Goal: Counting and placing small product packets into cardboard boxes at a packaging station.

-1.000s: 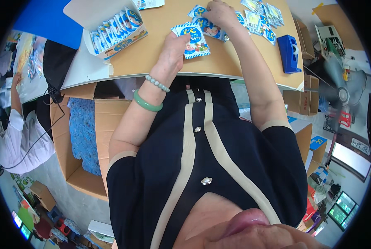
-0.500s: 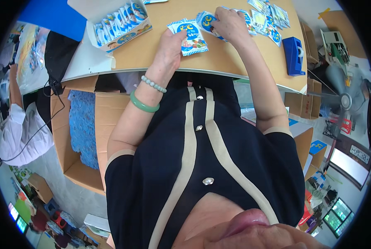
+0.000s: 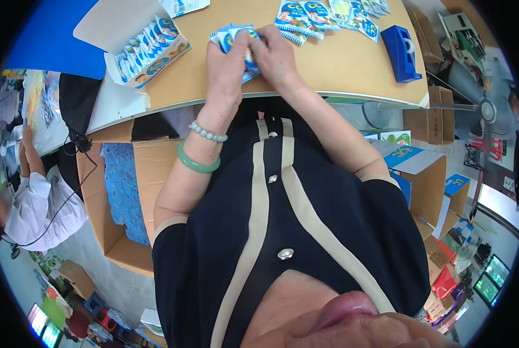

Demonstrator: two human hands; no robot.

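the landmark for all places is the open box (image 3: 169,62), a white-lined carton on the tan tabletop (image 3: 335,72), its flap raised. a row of small blue-and-white packets (image 3: 143,51) stands tilted inside it.

the hands are together, just right of the open box and slightly nearer the wearer. both are clamped on a blue-and-white printed packet (image 3: 222,38): the left hand (image 3: 224,66) grips its left side with the thumb laid over the front; the right hand (image 3: 276,58) has its fingers bent onto the right side. the packet is partly hidden by the fingers; whether more than one is held cannot be told. the left wrist carries a beaded bracelet (image 3: 207,131) and a green bangle (image 3: 198,165).

farther right of the open box, loose packets (image 3: 294,17) lie flat and overlapping on the tabletop. a blue tape dispenser (image 3: 396,55) stands farthest right, near the tabletop's edge. a blue panel (image 3: 51,46) lies left of the open box. below, on the wearer's side of it, a large cardboard carton (image 3: 129,255) contains mottled blue material (image 3: 123,191). a co-worker in white (image 3: 45,211) is well to the left.
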